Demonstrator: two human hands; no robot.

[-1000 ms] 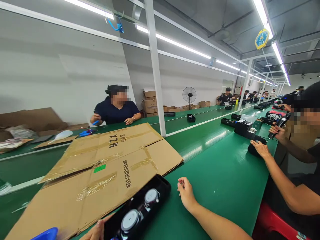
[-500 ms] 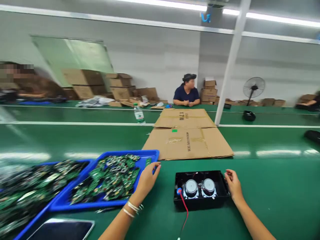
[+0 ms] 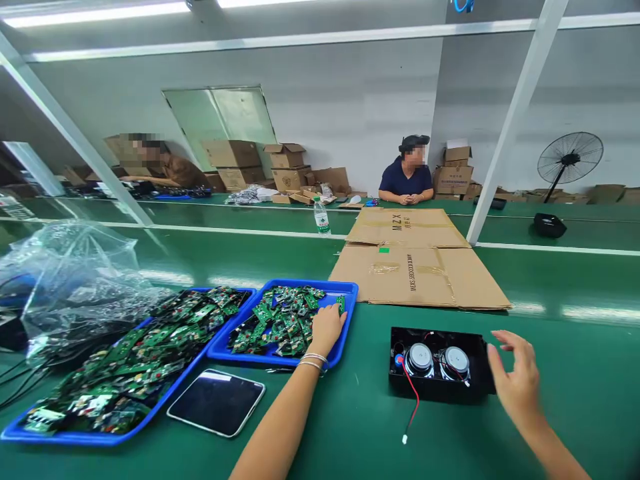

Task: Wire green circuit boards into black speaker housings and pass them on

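Observation:
My left hand (image 3: 327, 330) reaches over the right-hand blue tray (image 3: 350, 320), which holds a pile of small green circuit boards (image 3: 287, 320). Its fingers are bent downward and partly hidden, with the thumb apart; nothing shows in its grasp. Just beyond the fingertips, a single circuit board (image 3: 341, 304) lies at the tray's right side. My right hand (image 3: 517, 377), open with fingers apart, is at the right end of a black speaker box (image 3: 435, 390). Inside that box sit two round speakers (image 3: 419, 359), and a red and black wire (image 3: 414, 393) with a white plug hangs over its front.
A longer blue tray (image 3: 145, 427) heaped with circuit boards lies at left, beside clear plastic bags (image 3: 75, 280). A tablet-like device (image 3: 217, 402) lies in front. Flattened cardboard (image 3: 425, 273), a water bottle (image 3: 321, 217) and two people are farther back.
My left hand has moved from the tray's right edge in over the boards. My right hand has opened wider beside the speaker box. The view has swung left.

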